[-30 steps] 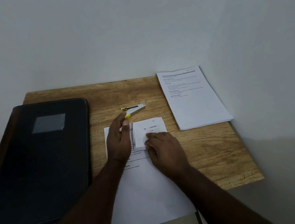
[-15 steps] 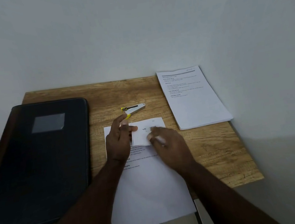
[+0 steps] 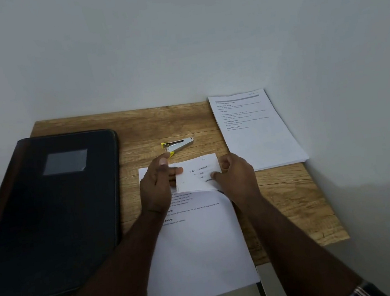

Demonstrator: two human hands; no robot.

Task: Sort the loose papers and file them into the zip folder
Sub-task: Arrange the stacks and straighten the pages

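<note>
Nearest: large sheet (image 3: 201, 256), overhanging the table (image 3: 292, 197) edge. On it, small slip (image 3: 198, 174): your left hand (image 3: 157, 188) presses it flat, right hand (image 3: 237, 178) pinches its right edge, likely unfolding it to read. Beyond: stapler (image 3: 178, 145). Left: zip folder (image 3: 50, 213), closed. Far right: paper stack (image 3: 257, 128), likely sorted.

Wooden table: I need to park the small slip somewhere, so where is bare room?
Bare wood lies along the back edge of the wooden table, between the black zip folder and the white paper stack, behind the yellow-tipped metal stapler; also right of the right hand. The centre is crowded.
</note>
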